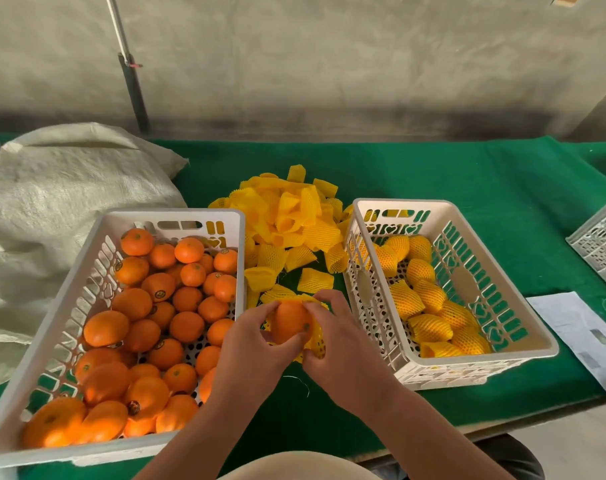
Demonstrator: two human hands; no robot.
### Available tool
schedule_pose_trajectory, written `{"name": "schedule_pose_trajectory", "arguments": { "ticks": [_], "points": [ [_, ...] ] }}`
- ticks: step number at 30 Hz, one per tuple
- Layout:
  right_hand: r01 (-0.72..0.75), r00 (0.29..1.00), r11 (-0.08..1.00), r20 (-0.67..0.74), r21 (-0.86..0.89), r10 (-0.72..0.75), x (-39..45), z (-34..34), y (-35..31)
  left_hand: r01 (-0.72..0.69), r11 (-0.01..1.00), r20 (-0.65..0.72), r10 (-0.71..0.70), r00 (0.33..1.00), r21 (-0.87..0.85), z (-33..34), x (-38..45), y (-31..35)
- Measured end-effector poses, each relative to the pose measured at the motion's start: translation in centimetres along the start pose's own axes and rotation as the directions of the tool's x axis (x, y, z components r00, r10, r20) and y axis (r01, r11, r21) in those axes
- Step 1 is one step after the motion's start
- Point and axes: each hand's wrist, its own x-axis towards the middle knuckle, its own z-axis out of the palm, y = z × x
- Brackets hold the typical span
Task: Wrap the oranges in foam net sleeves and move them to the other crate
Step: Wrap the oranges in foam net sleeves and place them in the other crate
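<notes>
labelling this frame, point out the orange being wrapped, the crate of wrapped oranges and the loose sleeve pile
orange (289,322): head view, bare peel
right crate (403,203): head view, far rim
sleeve pile (291,216): head view, middle

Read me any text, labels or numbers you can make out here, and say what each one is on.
None can be read.
Round dark stickers on the oranges in the left crate, for example: too small.
Printed paper sheet on the green cloth, right of the right crate: blurred.

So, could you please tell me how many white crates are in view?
3: the left crate holds bare oranges, the middle crate holds wrapped ones, and a third crate is cut off at the right edge.
</notes>
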Motion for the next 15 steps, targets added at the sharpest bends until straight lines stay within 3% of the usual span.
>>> {"name": "schedule_pose_trajectory", "arguments": {
  "ticks": [9,15],
  "points": [
    [0.077,0.997,0.997,-0.006,-0.015,-0.077,0.1,0.3,-1.4,-0.092,0.928,-0.119,0.143,0.983,0.361,-0.3,0.1,0.6],
    [0.132,0.991,0.987,0.018,0.097,-0.134,-0.3,-0.6,-1.5,-0.132,0.926,-0.120,0.184,0.976,0.353,-0.6,-0.1,0.0]
  ]
}}
